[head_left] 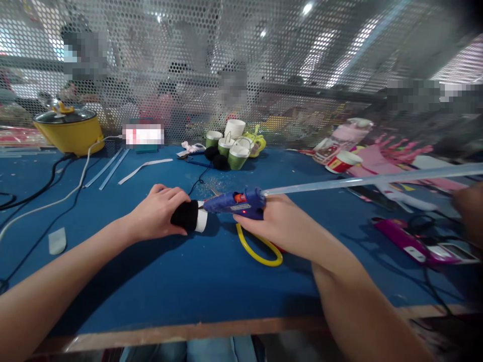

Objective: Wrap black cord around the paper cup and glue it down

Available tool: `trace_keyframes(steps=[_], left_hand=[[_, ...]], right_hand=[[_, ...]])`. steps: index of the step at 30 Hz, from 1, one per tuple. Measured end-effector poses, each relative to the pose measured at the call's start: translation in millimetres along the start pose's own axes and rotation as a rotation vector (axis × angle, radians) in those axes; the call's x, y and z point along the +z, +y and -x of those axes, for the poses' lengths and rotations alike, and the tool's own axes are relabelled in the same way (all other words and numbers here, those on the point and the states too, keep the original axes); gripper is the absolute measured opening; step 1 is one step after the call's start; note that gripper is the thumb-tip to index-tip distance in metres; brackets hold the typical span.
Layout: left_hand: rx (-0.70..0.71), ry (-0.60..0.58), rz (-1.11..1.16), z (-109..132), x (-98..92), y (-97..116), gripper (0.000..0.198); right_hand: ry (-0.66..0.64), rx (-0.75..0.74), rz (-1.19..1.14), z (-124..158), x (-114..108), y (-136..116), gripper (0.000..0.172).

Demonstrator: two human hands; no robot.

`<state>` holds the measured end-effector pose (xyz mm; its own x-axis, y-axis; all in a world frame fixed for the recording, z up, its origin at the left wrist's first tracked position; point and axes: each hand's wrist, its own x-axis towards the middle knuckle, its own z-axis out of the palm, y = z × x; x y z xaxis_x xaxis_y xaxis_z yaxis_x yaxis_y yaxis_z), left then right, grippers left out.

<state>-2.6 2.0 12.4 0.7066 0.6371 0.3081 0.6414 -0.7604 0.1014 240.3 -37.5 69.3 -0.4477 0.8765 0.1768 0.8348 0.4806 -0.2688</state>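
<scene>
My left hand (163, 211) is wrapped round a small paper cup (201, 220) lying on its side, its body covered in black and one end bare white. In my right hand (281, 221) is a blue glue gun (226, 202) with a small red light lit. Its nozzle points left and meets the cup near the border of black and white. A long clear glue stick (362, 182) runs out of the gun's back towards the right. Under the right hand lies a yellow loop handle (260, 254), partly hidden.
Small green-wrapped cups (238, 157) and black yarn balls (220, 161) stand at the back. A yellow pot (71, 131) is at the far left, near loose glue sticks (113, 170). On the right are a purple power strip (400, 236) and a bottle (339, 143). Mesh (196, 60) rises behind.
</scene>
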Motion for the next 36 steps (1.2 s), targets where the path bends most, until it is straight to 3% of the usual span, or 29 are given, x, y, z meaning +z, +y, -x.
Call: trace_keyframes(steps=[20, 29, 36], left_hand=[[-0.026, -0.019, 0.005, -0.5, -1.3, 0.1, 0.051], [-0.011, -0.003, -0.003, 0.2, -0.5, 0.3, 0.052], [-0.004, -0.003, -0.022, -0.1, -1.3, 1.5, 0.052]], right_hand=[[-0.023, -0.011, 0.041, 7.3, 0.9, -2.4, 0.032], [-0.01, 0.06, -0.014, -2.7, -0.3, -1.3, 0.042], [0.039, 0.154, -0.071, -9.1, 3.4, 0.0, 0.034]])
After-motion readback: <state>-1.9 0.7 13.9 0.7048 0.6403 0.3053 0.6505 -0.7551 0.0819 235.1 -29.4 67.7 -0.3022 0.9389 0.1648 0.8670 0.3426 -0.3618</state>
